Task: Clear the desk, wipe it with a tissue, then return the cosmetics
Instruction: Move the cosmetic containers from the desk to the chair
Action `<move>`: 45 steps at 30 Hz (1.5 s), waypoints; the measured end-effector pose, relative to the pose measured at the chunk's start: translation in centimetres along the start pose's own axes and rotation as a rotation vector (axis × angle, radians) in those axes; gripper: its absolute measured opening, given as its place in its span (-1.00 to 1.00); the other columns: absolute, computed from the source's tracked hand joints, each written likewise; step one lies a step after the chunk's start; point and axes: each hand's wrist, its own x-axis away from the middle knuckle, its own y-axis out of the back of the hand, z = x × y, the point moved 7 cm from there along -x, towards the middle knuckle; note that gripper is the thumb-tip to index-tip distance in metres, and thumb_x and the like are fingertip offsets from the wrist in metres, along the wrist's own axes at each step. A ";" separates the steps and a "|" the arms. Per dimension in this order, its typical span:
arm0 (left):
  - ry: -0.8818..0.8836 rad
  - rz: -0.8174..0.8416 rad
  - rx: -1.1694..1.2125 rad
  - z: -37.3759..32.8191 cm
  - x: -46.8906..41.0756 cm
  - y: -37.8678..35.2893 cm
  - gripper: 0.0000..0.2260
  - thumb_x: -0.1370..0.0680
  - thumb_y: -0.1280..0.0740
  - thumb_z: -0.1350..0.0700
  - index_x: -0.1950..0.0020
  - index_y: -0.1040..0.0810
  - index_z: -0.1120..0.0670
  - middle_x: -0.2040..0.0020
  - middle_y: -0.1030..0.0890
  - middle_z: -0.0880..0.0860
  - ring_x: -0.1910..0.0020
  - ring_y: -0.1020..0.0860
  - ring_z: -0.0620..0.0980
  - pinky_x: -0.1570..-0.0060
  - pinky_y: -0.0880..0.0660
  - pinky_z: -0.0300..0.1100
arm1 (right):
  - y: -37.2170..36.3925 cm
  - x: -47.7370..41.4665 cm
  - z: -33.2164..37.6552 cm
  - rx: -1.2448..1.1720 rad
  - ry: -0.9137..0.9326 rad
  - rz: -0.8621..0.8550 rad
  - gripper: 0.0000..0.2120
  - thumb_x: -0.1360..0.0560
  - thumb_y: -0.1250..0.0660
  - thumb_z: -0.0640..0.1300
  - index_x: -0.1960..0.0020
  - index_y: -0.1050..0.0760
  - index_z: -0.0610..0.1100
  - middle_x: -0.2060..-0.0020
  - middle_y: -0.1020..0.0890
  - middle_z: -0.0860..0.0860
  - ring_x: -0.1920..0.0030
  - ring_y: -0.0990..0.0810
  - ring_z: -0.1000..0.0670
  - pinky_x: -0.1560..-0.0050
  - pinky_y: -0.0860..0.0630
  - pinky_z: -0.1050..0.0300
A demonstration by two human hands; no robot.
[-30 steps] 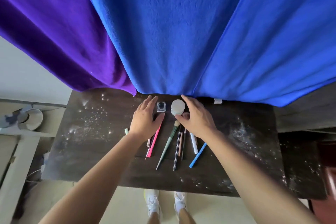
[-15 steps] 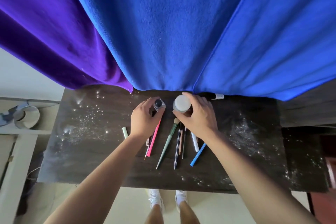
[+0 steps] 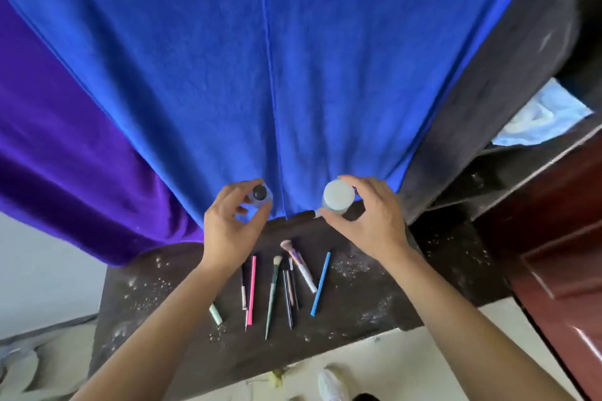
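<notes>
small clear jar (image 3: 259,195) with black lid, round white-lidded jar (image 3: 338,197), gripped in hands

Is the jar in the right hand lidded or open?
Lidded: a round white lid covers the top of the jar; the right hand grips its sides.

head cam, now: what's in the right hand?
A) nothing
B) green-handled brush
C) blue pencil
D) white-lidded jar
D: the right hand has its fingers curled round the white-lidded jar. The blue pencil and green-handled brush lie on the desk, and the left hand holds the small black-lidded jar.
</notes>
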 end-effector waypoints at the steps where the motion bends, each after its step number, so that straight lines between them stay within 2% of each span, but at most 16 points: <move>1: -0.040 0.021 0.022 -1.0 0.1 -0.7 -0.68 -0.46 -0.52 0.16 -0.16 -0.63 -0.10 0.00 -0.60 -0.18 0.09 -0.61 -0.14 0.12 -0.50 -0.34 | 1.5 0.7 -0.1 0.034 -0.002 -0.031 -0.43 -0.29 -0.55 0.26 -0.19 -0.58 0.00 0.04 -0.63 0.13 0.03 -0.56 0.01 -0.06 -0.47 0.07; 5: -0.130 0.173 0.164 -4.9 1.7 -6.3 -0.70 -0.46 -0.51 0.11 -0.15 -0.62 -0.14 0.02 -0.60 -0.15 0.09 -0.62 -0.10 0.11 -0.53 -0.32 | 8.5 6.2 -2.3 0.219 -0.086 -0.177 -0.42 -0.30 -0.53 0.29 -0.21 -0.56 0.02 0.00 -0.62 0.13 0.01 -0.56 0.00 -0.04 -0.50 0.03; 10: -0.266 0.427 0.351 -12.4 7.9 -15.4 -0.70 -0.47 -0.52 0.15 -0.18 -0.63 -0.04 -0.02 -0.60 -0.08 0.09 -0.62 -0.11 0.05 -0.54 -0.30 | 20.0 17.3 -4.7 0.437 -0.308 -0.310 -0.41 -0.30 -0.50 0.32 -0.24 -0.50 0.10 -0.07 -0.55 0.18 -0.05 -0.53 0.10 -0.07 -0.45 0.18; 14: -0.415 0.645 0.432 -20.7 15.8 -21.1 -0.68 -0.47 -0.51 0.17 -0.21 -0.63 0.00 -0.06 -0.61 -0.07 0.02 -0.61 -0.10 0.09 -0.54 -0.29 | 29.8 27.0 -4.3 0.504 -0.498 -0.423 -0.43 -0.34 -0.48 0.28 -0.27 -0.54 0.07 -0.07 -0.57 0.09 -0.06 -0.56 0.03 -0.02 -0.56 -0.02; 16: -0.506 0.752 0.436 -25.0 20.4 -23.4 -0.68 -0.49 -0.49 0.13 -0.23 -0.62 -0.03 -0.05 -0.59 -0.10 0.02 -0.59 -0.15 0.10 -0.52 -0.35 | 34.4 32.1 -3.5 0.540 -0.575 -0.511 -0.45 -0.34 -0.53 0.20 -0.27 -0.57 0.03 -0.06 -0.58 0.04 -0.06 -0.58 -0.01 0.00 -0.57 -0.07; 19: -0.607 0.861 0.471 -30.7 27.8 -26.3 -0.68 -0.49 -0.49 0.09 -0.23 -0.61 -0.08 -0.03 -0.59 -0.13 0.04 -0.58 -0.19 0.09 -0.46 -0.47 | 40.1 40.3 -2.5 0.592 -0.698 -0.627 -0.44 -0.33 -0.59 0.13 -0.27 -0.59 0.00 -0.05 -0.58 0.02 -0.06 -0.56 0.01 0.01 -0.57 -0.04; 23: -0.636 1.023 0.540 -36.7 40.3 -30.6 -0.68 -0.49 -0.50 0.09 -0.22 -0.62 -0.09 -0.05 -0.59 -0.13 -0.03 -0.58 -0.17 0.03 -0.54 -0.28 | 46.1 52.7 -1.6 0.667 -0.851 -0.711 -0.42 -0.34 -0.55 0.21 -0.28 -0.56 0.01 -0.06 -0.57 0.05 -0.04 -0.56 0.03 0.01 -0.55 0.09; 26: -0.715 1.109 0.561 -41.0 50.7 -33.3 -0.70 -0.48 -0.48 -0.01 -0.21 -0.60 -0.15 -0.02 -0.58 -0.24 -0.01 -0.58 -0.19 0.03 -0.52 -0.33 | 50.8 62.3 -1.3 0.696 -0.952 -0.756 -0.41 -0.35 -0.55 0.22 -0.31 -0.55 0.03 -0.07 -0.58 0.05 -0.06 -0.55 0.02 -0.02 -0.49 0.15; 30: -0.820 1.242 0.586 -46.7 63.9 -36.1 -0.67 -0.49 -0.48 -0.02 -0.25 -0.58 -0.15 -0.04 -0.55 -0.33 0.02 -0.58 -0.15 0.01 -0.50 -0.33 | 57.5 74.0 -1.3 0.729 -1.051 -0.800 -0.40 -0.38 -0.48 0.27 -0.33 -0.53 0.03 -0.10 -0.59 0.03 -0.10 -0.54 0.02 -0.05 -0.56 0.03; 32: -0.836 1.274 0.605 -49.1 68.7 -36.8 -0.65 -0.49 -0.48 0.00 -0.26 -0.57 -0.17 -0.04 -0.54 -0.36 0.06 -0.57 -0.17 0.06 -0.46 -0.43 | 60.6 78.5 -1.4 0.741 -1.082 -0.851 -0.40 -0.37 -0.47 0.26 -0.31 -0.54 0.00 -0.09 -0.60 0.01 -0.09 -0.57 -0.04 -0.02 -0.59 -0.06; 33: -0.825 1.296 0.612 -50.1 70.7 -37.2 -0.64 -0.48 -0.49 0.00 -0.26 -0.57 -0.18 -0.04 -0.54 -0.36 0.07 -0.57 -0.17 0.07 -0.47 -0.42 | 61.9 80.3 -1.6 0.743 -1.090 -0.881 -0.41 -0.36 -0.49 0.25 -0.30 -0.55 -0.01 -0.09 -0.60 0.00 -0.09 -0.58 -0.05 -0.02 -0.59 -0.07; 36: -0.773 1.385 0.631 -52.5 75.7 -39.1 -0.66 -0.47 -0.46 -0.05 -0.25 -0.58 -0.16 -0.06 -0.56 -0.32 0.04 -0.63 -0.08 0.06 -0.58 -0.21 | 65.4 84.5 -2.8 0.773 -1.114 -0.925 -0.40 -0.32 -0.54 0.21 -0.29 -0.54 0.03 -0.08 -0.58 0.05 -0.08 -0.56 0.01 0.00 -0.59 0.05; 38: -0.776 1.392 0.617 -53.9 78.4 -40.9 -0.65 -0.46 -0.46 -0.07 -0.24 -0.59 -0.17 -0.06 -0.57 -0.31 0.03 -0.62 -0.07 0.05 -0.58 -0.16 | 67.4 86.8 -4.2 0.776 -1.144 -0.937 -0.38 -0.30 -0.58 0.18 -0.29 -0.56 0.02 -0.07 -0.58 0.07 -0.07 -0.56 0.02 0.03 -0.54 0.14; 42: -0.786 1.427 0.591 -56.7 83.6 -45.5 -0.64 -0.47 -0.49 0.02 -0.23 -0.57 -0.19 -0.04 -0.57 -0.29 0.08 -0.56 -0.15 0.11 -0.49 -0.35 | 71.0 91.0 -7.9 0.743 -1.226 -0.944 -0.37 -0.30 -0.59 0.17 -0.31 -0.55 0.00 -0.10 -0.58 0.09 -0.10 -0.52 0.06 0.03 -0.42 0.25; 45: -0.763 1.469 0.574 -58.9 87.9 -50.0 -0.65 -0.47 -0.50 0.04 -0.24 -0.58 -0.14 -0.03 -0.60 -0.23 -0.02 -0.57 -0.14 0.10 -0.46 -0.40 | 74.1 94.0 -11.1 0.751 -1.287 -0.915 -0.34 -0.30 -0.60 0.17 -0.33 -0.53 0.01 -0.11 -0.58 0.08 -0.11 -0.50 0.08 0.03 -0.42 0.24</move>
